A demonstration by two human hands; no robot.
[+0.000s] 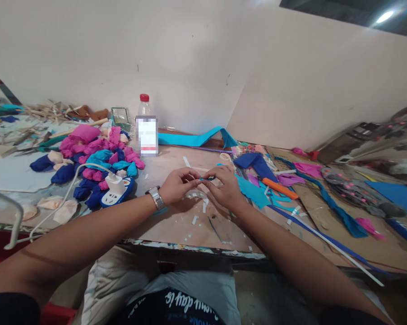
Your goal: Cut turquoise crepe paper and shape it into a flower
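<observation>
My left hand, with a metal watch on its wrist, and my right hand meet fingertip to fingertip over the middle of the table. Pinched between them is a small strip of blue-teal fabric, mostly hidden by the fingers. White scraps and a thin dark stick lie on the tabletop below the hands. Just right of my right hand are cut turquoise fabric pieces and an orange utility knife.
Pink, blue and turquoise stuffed fabric pieces are heaped at left beside a power strip with a white cable. Behind stand a screen-like white panel and a red-capped bottle. A long white strip crosses the front right edge.
</observation>
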